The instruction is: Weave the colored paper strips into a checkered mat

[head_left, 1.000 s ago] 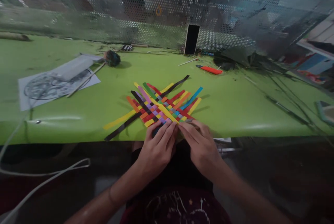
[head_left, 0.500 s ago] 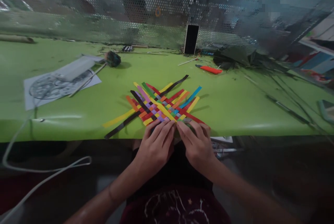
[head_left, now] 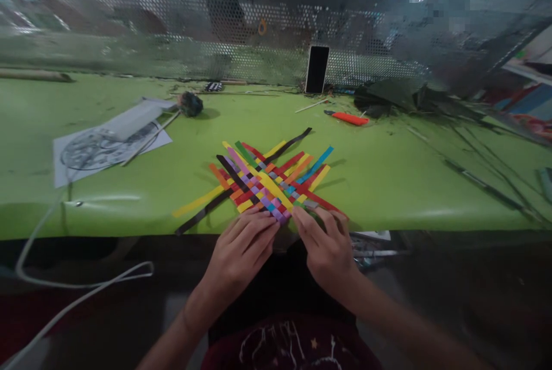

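A piece of weaving in colored strips [head_left: 276, 186], red, yellow, purple, black, blue and orange, lies flat at the front edge of the green table, its loose ends fanning outward. My left hand [head_left: 244, 246] is closed on its near left edge, fingers together on top; the thumb is hidden. At the near right edge, my right hand [head_left: 328, 241] pinches the weaving beside the end of a yellow strip [head_left: 273, 187]. That strip runs diagonally across the top. Between the two hands a near corner of purple and blue squares shows.
Behind the weaving lie a red-handled cutter [head_left: 350, 119] and a thin stick. A phone [head_left: 317, 69] leans on the perforated metal screen. A power strip [head_left: 133, 120] rests on a printed sheet at left, its white cable hanging over the edge. Dark leaves [head_left: 383, 97] lie at back right.
My left hand has slid left and toward me, away from my right hand, uncovering the near corner of the weaving. My right hand stays at the right edge. The view has shifted slightly.
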The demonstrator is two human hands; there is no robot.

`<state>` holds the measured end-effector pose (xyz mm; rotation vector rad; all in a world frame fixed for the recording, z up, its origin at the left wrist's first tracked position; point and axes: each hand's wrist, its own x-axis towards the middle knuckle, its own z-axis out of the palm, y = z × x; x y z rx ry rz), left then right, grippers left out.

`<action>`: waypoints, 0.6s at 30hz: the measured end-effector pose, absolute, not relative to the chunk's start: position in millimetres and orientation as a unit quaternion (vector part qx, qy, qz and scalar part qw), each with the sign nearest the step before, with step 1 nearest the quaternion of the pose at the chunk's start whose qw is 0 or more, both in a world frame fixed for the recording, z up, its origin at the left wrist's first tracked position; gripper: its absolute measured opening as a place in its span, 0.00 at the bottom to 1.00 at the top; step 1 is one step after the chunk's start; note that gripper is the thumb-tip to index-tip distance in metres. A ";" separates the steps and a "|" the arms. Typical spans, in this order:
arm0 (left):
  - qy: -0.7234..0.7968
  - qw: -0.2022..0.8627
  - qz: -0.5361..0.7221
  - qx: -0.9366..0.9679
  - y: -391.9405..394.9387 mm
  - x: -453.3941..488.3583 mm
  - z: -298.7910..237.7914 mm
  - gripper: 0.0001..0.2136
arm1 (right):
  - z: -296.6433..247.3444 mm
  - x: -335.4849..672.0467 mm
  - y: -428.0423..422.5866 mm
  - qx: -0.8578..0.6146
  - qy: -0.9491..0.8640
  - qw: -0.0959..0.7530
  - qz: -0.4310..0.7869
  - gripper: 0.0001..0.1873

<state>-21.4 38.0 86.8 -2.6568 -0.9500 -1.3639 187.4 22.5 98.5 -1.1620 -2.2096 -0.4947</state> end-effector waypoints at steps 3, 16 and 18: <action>-0.301 -0.006 -0.436 -0.848 39.5 -25.7 83.5 0.17 | 106.6 187.6 20.5 -0.440 -0.832 0.307 -0.139 0.22; -0.349 0.030 -0.384 -0.854 47.5 -2.1 95.0 0.19 | 176.6 209.1 63.6 -0.388 -0.852 0.350 0.028 0.18; -0.364 0.030 -0.380 -0.850 48.7 2.3 97.1 0.19 | 175.5 204.8 88.7 -0.380 -0.865 0.317 0.084 0.16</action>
